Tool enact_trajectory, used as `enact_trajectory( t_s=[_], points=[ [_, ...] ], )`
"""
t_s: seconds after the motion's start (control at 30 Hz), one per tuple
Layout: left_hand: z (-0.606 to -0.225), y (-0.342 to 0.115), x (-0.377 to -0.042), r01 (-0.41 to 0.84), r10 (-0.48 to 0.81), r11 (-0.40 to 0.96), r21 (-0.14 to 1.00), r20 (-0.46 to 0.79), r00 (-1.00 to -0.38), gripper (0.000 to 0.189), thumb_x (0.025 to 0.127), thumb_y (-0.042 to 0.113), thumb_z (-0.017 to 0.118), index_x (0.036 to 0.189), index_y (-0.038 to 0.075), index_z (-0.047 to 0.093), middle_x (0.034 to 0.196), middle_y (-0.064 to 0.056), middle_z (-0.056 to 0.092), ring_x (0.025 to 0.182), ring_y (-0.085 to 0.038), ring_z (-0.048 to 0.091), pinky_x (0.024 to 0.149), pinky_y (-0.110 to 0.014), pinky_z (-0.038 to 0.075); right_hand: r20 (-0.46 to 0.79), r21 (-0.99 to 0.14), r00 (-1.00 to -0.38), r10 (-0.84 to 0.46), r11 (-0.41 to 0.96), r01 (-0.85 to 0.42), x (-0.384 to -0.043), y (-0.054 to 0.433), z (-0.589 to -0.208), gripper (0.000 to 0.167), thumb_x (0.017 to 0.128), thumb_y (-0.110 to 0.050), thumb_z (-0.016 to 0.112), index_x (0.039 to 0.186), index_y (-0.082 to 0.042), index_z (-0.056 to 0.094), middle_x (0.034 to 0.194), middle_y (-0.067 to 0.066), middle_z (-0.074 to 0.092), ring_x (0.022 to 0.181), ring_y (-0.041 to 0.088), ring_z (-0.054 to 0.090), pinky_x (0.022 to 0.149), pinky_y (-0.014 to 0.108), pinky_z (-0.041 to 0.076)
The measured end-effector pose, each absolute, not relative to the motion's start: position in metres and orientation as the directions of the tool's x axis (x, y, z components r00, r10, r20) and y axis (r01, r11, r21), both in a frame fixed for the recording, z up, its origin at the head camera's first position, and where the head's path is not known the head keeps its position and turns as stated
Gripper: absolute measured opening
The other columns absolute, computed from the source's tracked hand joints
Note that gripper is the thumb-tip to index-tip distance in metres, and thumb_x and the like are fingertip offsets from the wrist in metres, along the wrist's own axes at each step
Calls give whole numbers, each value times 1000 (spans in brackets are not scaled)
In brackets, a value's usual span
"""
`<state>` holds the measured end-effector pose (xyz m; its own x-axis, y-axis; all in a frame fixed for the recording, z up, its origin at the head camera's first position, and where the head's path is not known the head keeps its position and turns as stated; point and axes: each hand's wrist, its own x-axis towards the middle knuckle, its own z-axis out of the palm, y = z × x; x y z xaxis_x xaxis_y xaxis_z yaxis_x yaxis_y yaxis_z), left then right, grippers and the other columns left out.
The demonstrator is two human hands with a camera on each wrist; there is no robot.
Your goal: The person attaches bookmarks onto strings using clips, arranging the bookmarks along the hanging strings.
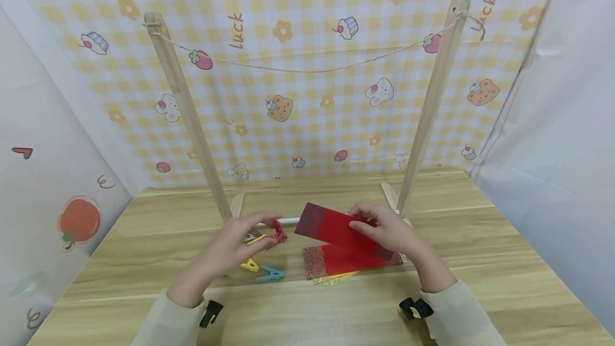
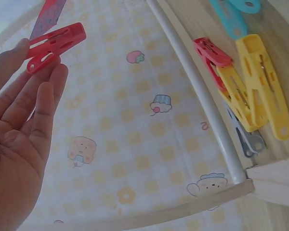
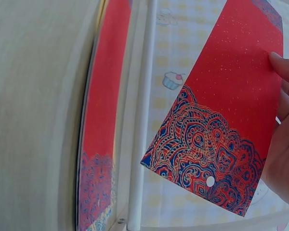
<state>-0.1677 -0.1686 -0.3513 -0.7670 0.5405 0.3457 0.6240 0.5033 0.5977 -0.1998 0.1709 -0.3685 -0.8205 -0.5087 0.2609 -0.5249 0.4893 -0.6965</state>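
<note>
My left hand (image 1: 235, 242) pinches a red clothespin (image 2: 58, 45) between thumb and fingers, above the left part of the table. In my right hand (image 1: 384, 226) is a red paper card (image 3: 221, 110), held by its edge with the thumb on its face. The card carries blue and gold patterned ends and a small punched hole. More red cards (image 1: 336, 259) lie on the table under it, with yellow pieces (image 1: 336, 277) showing beneath. Below my left hand lie a blue clothespin (image 1: 271, 274), yellow clothespins (image 2: 265, 86), another red one (image 2: 212, 55) and a grey one (image 2: 245, 132).
Two wooden posts (image 1: 187, 111) stand on the table (image 1: 480, 260), joined low by a white rod (image 1: 290, 221). A thin string (image 1: 307, 71) sags between their tops. Behind hangs a yellow checked cloth (image 1: 307, 138).
</note>
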Motion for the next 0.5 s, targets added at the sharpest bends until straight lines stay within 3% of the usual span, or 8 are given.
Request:
enact_trajectory(
  t_s=[0.5],
  points=[
    [-336, -155, -176, 701, 463, 547, 458, 532, -709, 39, 87, -2, 72, 124, 3, 63, 116, -14, 72, 96, -26, 71, 76, -31, 61, 371, -754, -850, -373, 414, -511, -204, 190, -361, 10, 93, -2, 66, 103, -2, 70, 96, 12, 70, 83, 4, 62, 68, 24, 55]
  ],
)
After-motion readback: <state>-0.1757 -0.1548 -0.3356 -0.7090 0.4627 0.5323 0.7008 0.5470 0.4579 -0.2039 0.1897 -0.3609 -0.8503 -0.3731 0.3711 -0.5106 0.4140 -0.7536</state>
